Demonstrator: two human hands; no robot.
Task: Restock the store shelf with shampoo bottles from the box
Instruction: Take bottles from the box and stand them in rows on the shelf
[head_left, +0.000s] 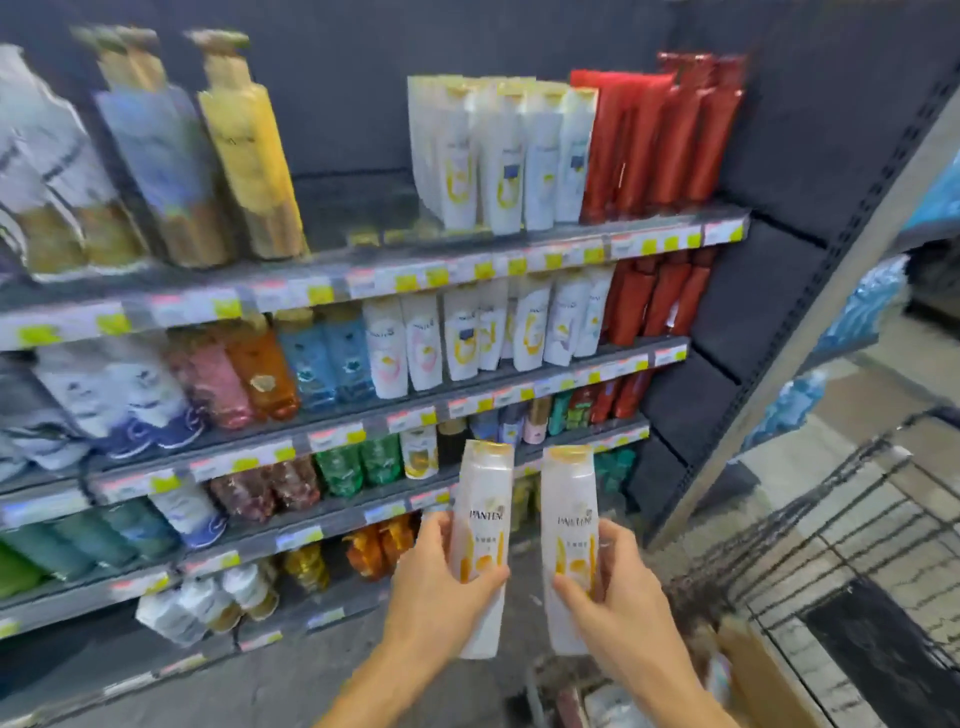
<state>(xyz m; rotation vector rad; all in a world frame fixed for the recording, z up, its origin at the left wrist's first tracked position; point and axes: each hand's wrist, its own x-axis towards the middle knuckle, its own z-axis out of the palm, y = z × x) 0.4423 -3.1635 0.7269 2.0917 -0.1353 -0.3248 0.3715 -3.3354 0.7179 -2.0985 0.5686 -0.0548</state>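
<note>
Mid-task, by judgement: left hand (441, 577) wrapped around one white shampoo bottle (482, 540), right hand (613, 582) around a second bottle (571, 540), both upright at 6 o'clock, clear of the shelf (467, 270). Neither yet placed; matching white row (498, 156) at 12 o'clock, box (763, 675) at 5 o'clock, contents unclear.

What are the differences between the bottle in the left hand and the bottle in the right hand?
The left bottle leans slightly right; the right bottle stands nearly upright. The left hand wraps its bottle lower down; the right hand grips from the side. Both are white Pantene bottles with gold caps up.
</note>
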